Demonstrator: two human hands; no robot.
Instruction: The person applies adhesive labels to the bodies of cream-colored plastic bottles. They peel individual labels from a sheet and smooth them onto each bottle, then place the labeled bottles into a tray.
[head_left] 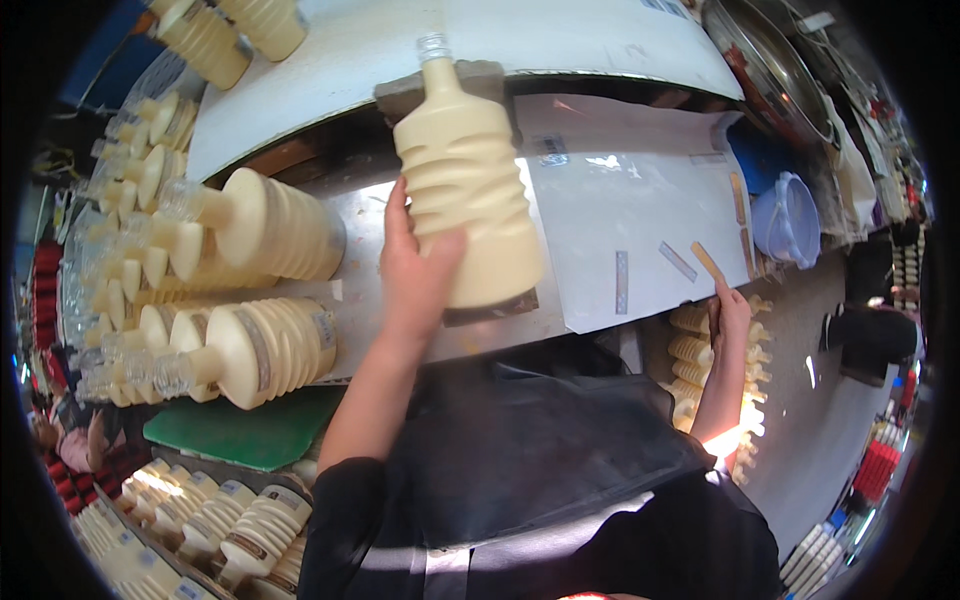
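My left hand (420, 275) is closed around the lower left side of a cream-coloured bottle (470, 200) with wavy ridges and a clear threaded neck. The bottle leans away from me over a dark block (490, 85), its neck pointing to the far side. At the right edge of a white sheet (590, 220), my right hand (733, 315) pinches the near end of a narrow yellowish strip (708, 262). Beside it on the sheet lie a patterned grey strip (678, 261) and another grey strip (622, 282). A yellow strip (738, 198) is farther right.
Several similar cream bottles (275, 350) lie stacked on the left of the table, above a green board (245, 432). A pale blue bucket (787, 222) and a large metal basin (775, 60) stand at the right. More bottles (262, 530) fill the lower left.
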